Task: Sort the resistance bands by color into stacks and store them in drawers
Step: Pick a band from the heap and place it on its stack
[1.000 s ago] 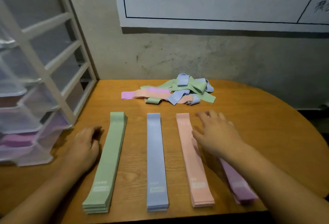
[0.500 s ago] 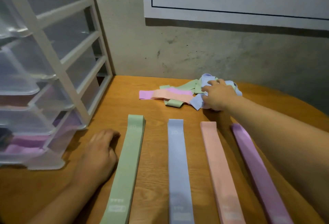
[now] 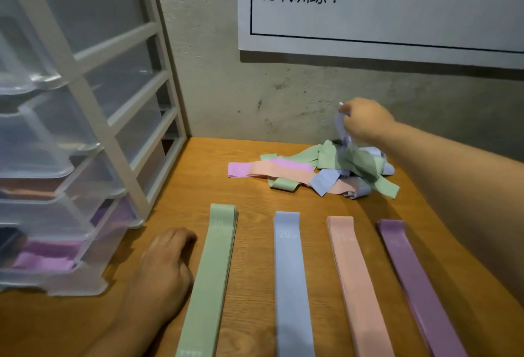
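Four sorted stacks lie side by side on the wooden table [image 3: 249, 197]: a green stack [image 3: 211, 277], a blue stack [image 3: 292, 283], a peach stack [image 3: 355, 285] and a purple stack [image 3: 412, 283]. Behind them sits a tangled pile of mixed bands [image 3: 312, 172]. My right hand [image 3: 364, 121] pinches a blue band [image 3: 341, 126] and holds it lifted above the pile's right side. My left hand [image 3: 167, 260] rests on the table with loosely curled fingers, just left of the green stack, holding nothing.
A white-framed unit of clear plastic drawers [image 3: 71, 135] stands at the left; its lower drawers are pulled out and hold purple and peach bands. A concrete wall with a white poster [image 3: 382, 2] backs the table.
My right hand went from the peach stack to the pile, took hold of a blue band and lifted it. The left hand stayed put. The camera moved closer.
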